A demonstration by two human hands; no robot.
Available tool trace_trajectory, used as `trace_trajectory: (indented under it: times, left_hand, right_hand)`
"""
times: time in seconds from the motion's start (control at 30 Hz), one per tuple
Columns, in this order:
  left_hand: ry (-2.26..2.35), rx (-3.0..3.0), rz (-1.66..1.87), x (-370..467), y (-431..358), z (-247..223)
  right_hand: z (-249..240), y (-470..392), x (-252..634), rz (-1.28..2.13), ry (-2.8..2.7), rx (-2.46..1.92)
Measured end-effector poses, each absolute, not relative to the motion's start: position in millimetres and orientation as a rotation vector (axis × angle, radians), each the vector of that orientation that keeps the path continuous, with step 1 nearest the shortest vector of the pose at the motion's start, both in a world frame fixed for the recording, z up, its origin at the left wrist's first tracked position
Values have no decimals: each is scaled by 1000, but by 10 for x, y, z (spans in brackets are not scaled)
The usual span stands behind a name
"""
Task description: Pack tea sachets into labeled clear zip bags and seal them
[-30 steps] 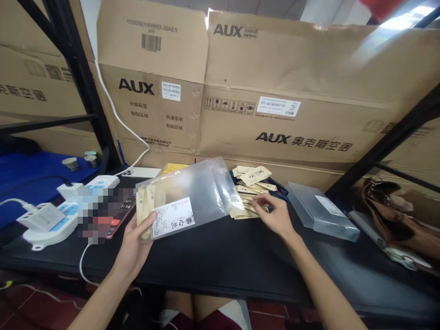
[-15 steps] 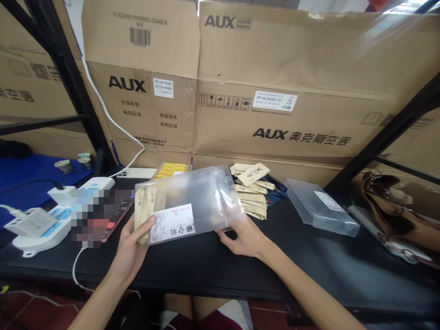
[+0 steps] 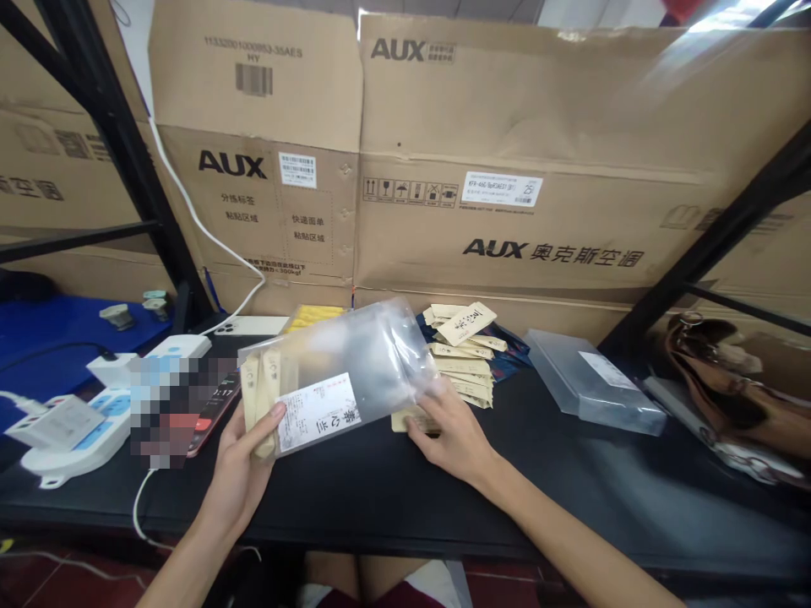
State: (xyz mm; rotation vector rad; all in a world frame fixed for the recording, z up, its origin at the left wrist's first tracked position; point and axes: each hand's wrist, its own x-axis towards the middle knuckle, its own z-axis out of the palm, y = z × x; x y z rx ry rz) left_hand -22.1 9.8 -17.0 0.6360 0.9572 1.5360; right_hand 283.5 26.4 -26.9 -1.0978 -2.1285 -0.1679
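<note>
There are one left hand (image 3: 244, 456), one right hand (image 3: 454, 429), one clear plastic bag (image 3: 380, 359), one clear plastic case (image 3: 576, 384), two smartphones (image 3: 219, 404), one power strip (image 3: 114, 411), two chargers (image 3: 69, 422), one brown handbag (image 3: 728, 384) and at least six paper packets (image 3: 465, 371), overlap hiding their exact number.

Brown printed cardboard panels (image 3: 538, 110) stand behind a flat black table (image 3: 355, 498); dark red floor tiles (image 3: 69, 587) show below.

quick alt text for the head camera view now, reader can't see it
A person's left hand holds a clear plastic bag with tan packets inside, while the right hand holds a loose packet by the bag's other end. A packet pile lies beyond, on a black table, before AUX cardboard.
</note>
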Motion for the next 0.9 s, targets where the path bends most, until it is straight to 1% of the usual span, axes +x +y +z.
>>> trace_trajectory:
  times: [0.07,0.13,0.23,0.33,0.43,0.5,0.6,0.67,0.73,0.8,0.9]
  left_hand:
    - [953,640,1537,-218,99,-168]
    - [946,633,1535,-215,99,-165]
    - [935,620,1542,-216,100,-162]
    - [936,611,1553,-223,100,-164]
    - [935,610,1535,-230,97,-169]
    - [931,614,1517,-234,92,-169]
    - [932,622,1501,-232,80,-155]
    - [949,634,1486,-222,68,-135]
    - [975,660,1467,-206,53,-115]
    - [996,690,1459,-187,36,-100]
    - [1007,716,1451,-155,9,-86]
  right_hand:
    - [-232,278,2826,-197,-2192,-1280]
    - [-179,283,2847,-116,-2242,-1355]
    - [-69,253,2935,46,-2299,-1282]
    - [26,173,3056,210,-2475,-1192]
    - [52,88,3197,224,-2548,-1207]
    - [45,56,3313,137,-2424,-1207]
    - [56,51,3494,117,-1938,-1151]
    - [85,56,3577,223,-1530,-1094]
    - [117,49,3599,369,-1261,-1032]
    - [145,25,3557,517,-1195,-984]
    - [192,-22,3411,711,-1245,-958]
